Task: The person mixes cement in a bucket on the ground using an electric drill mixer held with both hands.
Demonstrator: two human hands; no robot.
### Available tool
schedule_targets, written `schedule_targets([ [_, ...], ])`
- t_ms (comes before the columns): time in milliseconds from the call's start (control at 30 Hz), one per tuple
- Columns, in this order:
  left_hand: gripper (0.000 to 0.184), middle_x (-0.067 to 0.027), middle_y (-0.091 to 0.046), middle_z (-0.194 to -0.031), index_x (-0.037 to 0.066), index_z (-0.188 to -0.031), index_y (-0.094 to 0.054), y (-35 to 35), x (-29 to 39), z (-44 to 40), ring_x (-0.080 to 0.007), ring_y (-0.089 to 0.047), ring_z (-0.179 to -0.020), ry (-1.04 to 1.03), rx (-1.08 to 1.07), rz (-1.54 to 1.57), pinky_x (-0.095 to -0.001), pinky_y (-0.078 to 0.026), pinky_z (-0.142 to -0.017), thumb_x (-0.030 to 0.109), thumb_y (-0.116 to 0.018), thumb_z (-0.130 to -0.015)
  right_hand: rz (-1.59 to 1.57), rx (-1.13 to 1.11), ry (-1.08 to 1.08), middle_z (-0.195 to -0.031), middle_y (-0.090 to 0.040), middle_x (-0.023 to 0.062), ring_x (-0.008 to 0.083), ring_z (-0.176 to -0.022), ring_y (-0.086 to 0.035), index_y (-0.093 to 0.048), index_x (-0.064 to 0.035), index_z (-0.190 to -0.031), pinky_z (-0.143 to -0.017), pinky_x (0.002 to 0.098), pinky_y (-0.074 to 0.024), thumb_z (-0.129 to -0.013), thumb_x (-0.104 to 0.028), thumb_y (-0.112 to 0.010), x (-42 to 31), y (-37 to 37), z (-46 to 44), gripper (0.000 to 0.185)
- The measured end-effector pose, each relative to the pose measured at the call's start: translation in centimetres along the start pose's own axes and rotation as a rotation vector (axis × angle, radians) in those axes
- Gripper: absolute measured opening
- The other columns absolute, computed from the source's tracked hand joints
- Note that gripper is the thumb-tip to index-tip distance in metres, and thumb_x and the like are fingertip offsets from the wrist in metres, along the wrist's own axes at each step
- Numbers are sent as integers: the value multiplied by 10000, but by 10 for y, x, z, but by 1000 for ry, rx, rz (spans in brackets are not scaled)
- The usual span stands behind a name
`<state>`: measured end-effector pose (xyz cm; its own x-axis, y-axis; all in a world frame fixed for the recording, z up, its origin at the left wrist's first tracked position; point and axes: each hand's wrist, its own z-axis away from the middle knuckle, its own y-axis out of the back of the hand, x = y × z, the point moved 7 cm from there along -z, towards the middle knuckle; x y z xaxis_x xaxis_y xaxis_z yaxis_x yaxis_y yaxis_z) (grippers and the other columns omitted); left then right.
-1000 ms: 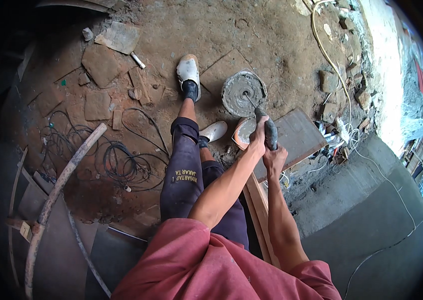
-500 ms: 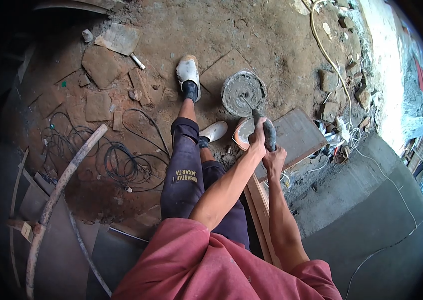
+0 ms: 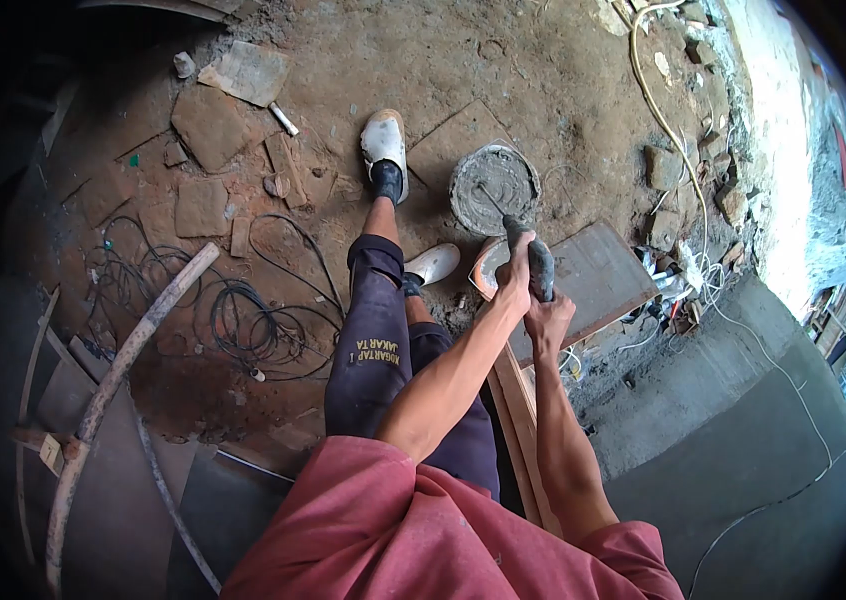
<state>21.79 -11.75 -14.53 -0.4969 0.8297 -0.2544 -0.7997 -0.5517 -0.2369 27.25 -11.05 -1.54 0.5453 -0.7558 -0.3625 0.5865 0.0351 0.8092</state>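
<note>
Both of my hands grip a power drill (image 3: 537, 262) fitted with a thin mixing rod (image 3: 492, 202). My left hand (image 3: 516, 277) wraps the front of the drill's body, while my right hand (image 3: 549, 320) is closed round its rear end. The rod dips into a round bucket (image 3: 454, 190) full of wet grey cement mix (image 3: 503, 180). Its lower end is hidden in the mix, whose surface shows swirled ridges. An orange-rimmed container (image 3: 489, 262) sits just below the bucket, partly covered by my left hand and the drill.
A flat board (image 3: 598, 270) lies right of my hands. Black cable (image 3: 243, 325) is coiled on the dirt floor at left, near a curved pole (image 3: 128, 355). Broken slabs (image 3: 211, 128) lie farther off. A pale hose (image 3: 648, 85) runs along the right, beside stones and rubble.
The rod has shifted from the middle of the bucket towards its left side, and the swirls in the mix look different. Both hands keep their hold. The whole view has shifted slightly.
</note>
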Motion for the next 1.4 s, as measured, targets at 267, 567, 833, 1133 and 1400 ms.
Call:
schedule_targets([
  [267, 542, -38, -628, -818, 76, -978, -613, -30, -2, -27, -169, -603, -642, 54, -183, -39, -324, -496, -592, 553, -726, -747, 52, 67, -26, -731, -650, 281, 387, -763, -708, -662, 81, -901, -657, 414, -514, -784, -269, -727, -3, 12, -17, 375],
  [567, 379, 23, -548, -573, 195, -656, -539, -59, 0, 10, -159, -493, -444, 61, -165, -92, -315, -418, -457, 500, -597, -873, 36, 95, -77, -742, -659, 288, 402, -743, -703, -663, 97, -901, -672, 422, -516, -781, -250, -716, 17, 25, -25, 371],
  [833, 343, 29, -573, -680, 194, -759, -583, -38, -26, -3, -151, -547, -560, 73, -67, -74, -326, -466, -570, 523, -671, -796, 51, 45, -125, -715, -645, 310, 387, -715, -711, -659, 119, -844, -667, 433, -517, -772, -256, -716, 40, 22, -15, 387],
  [1133, 384, 11, -604, -751, 169, -875, -638, -6, -44, 11, -157, -581, -620, 105, 42, 10, -324, -488, -577, 523, -724, -756, -24, -25, -219, -661, -648, 282, 268, -637, -704, -656, 131, -832, -652, 431, -518, -736, -284, -744, 56, 10, 14, 435],
  [1400, 357, 32, -607, -793, 190, -908, -635, -10, -11, 36, -137, -582, -672, -43, -38, 61, -307, -483, -635, 504, -737, -772, -23, -41, -187, -647, -649, 257, 221, -628, -689, -661, 123, -847, -636, 427, -514, -742, -310, -758, 26, 8, 11, 456],
])
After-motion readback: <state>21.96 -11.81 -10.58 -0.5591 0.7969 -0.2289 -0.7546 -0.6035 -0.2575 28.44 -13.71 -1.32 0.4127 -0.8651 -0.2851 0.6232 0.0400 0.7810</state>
